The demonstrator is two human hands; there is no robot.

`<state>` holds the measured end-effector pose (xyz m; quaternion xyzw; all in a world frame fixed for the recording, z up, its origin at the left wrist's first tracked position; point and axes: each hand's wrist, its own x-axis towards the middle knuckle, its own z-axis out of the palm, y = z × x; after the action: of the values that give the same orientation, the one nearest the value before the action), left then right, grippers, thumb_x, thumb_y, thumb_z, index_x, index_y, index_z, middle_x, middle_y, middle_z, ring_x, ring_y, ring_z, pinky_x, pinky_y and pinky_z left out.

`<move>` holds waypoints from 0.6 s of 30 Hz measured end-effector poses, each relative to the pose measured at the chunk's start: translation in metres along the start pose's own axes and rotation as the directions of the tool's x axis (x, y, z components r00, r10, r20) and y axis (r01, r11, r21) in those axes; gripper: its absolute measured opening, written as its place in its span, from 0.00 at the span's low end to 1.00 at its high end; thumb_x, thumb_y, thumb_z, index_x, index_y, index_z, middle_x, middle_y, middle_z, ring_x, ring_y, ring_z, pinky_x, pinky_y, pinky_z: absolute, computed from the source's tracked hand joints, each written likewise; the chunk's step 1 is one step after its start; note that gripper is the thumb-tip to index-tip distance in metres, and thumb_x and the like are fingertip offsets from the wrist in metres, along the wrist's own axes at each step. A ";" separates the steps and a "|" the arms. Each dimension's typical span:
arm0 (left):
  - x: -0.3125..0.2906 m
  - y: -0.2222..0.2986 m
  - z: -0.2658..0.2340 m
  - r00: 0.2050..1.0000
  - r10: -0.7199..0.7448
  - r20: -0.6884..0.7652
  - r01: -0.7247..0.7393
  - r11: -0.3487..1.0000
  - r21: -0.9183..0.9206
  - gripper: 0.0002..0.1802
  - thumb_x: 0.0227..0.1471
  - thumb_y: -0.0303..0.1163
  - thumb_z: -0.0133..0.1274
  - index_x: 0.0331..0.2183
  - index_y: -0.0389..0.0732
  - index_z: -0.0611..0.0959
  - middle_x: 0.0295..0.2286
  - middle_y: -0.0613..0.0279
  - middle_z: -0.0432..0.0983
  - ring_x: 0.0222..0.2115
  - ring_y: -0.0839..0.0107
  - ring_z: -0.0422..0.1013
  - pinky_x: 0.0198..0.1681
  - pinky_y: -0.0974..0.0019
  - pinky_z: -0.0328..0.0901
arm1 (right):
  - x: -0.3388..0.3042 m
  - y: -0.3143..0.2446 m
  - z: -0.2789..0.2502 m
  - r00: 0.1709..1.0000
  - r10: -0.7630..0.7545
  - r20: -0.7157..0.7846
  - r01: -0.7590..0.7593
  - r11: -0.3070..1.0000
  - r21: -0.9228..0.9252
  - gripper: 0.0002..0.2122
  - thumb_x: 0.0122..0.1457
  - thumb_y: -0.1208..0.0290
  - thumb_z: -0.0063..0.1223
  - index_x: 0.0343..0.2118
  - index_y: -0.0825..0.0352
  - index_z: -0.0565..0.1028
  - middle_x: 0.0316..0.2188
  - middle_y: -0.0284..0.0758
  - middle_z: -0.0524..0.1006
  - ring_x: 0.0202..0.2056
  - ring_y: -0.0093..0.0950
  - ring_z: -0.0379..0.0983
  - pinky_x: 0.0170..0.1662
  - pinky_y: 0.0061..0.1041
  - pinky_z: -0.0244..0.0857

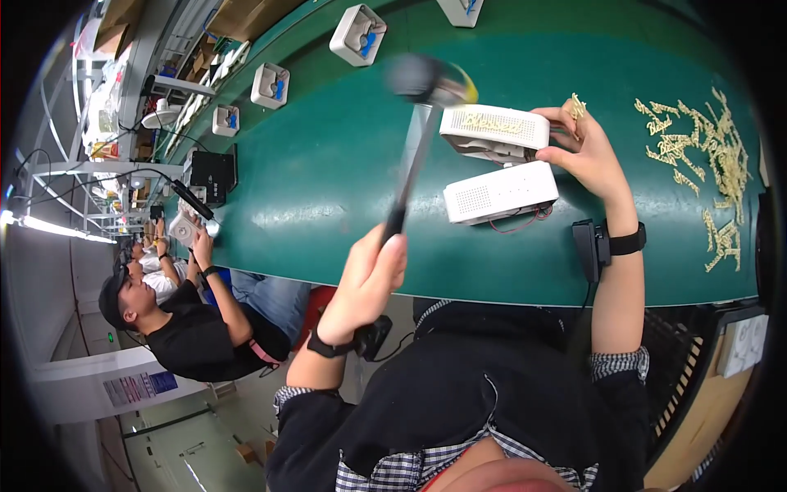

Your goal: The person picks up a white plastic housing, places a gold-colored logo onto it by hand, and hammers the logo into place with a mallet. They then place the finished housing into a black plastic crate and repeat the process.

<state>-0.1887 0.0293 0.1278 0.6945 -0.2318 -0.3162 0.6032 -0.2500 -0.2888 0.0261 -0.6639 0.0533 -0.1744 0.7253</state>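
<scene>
My left hand (365,279) is closed round the black grip of a mallet (415,152). Its blurred head, dark with a yellow end, is raised near the far side of a white casing (534,129). My right hand (592,160) grips that casing's right end between thumb and fingers. Gold script lettering (490,124) lies along the casing's perforated face. Another gold script piece (578,107) is at the fingers of my right hand. Just nearer to me is a second white casing (502,193) with small holes and thin red wires beside it.
Loose gold script pieces (723,156) are scattered at the right of the green table (328,176). Several open white housings with blue parts, one a square housing (358,37), stand along the far side. A black box (215,174) and a co-worker (205,328) holding a white part are at left.
</scene>
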 end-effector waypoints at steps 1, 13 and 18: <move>0.001 0.002 -0.002 0.998 -0.068 -0.008 0.068 0.997 0.024 0.15 0.63 0.38 0.40 0.28 0.37 0.67 0.17 0.75 0.55 0.16 0.86 0.51 0.17 0.79 0.48 | 0.000 -0.002 0.000 1.000 0.000 -0.002 0.000 1.000 0.000 0.21 0.45 0.82 0.61 0.28 0.62 0.55 0.49 0.45 0.69 0.53 0.35 0.65 0.58 0.35 0.59; -0.025 -0.006 -0.032 0.991 0.027 -0.127 0.020 0.935 0.354 0.12 0.59 0.34 0.47 0.28 0.35 0.72 0.14 0.71 0.60 0.15 0.83 0.56 0.18 0.74 0.52 | -0.075 -0.053 0.035 0.959 -0.274 -0.072 0.229 0.900 -0.371 0.12 0.48 0.80 0.57 0.27 0.69 0.62 0.30 0.39 0.70 0.32 0.31 0.67 0.38 0.30 0.63; 0.012 -0.086 -0.074 0.896 0.266 -0.356 0.108 0.647 0.755 0.11 0.58 0.34 0.47 0.36 0.34 0.73 0.17 0.71 0.66 0.17 0.76 0.62 0.21 0.72 0.57 | -0.066 -0.059 0.052 0.905 -0.425 -0.023 0.305 0.686 -0.661 0.09 0.46 0.85 0.54 0.32 0.70 0.71 0.29 0.37 0.66 0.31 0.29 0.64 0.33 0.28 0.58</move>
<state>-0.1322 0.0857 0.0469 0.9231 -0.2321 0.0013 0.3065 -0.3062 -0.2216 0.0795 -0.8504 0.0392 -0.3441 0.3961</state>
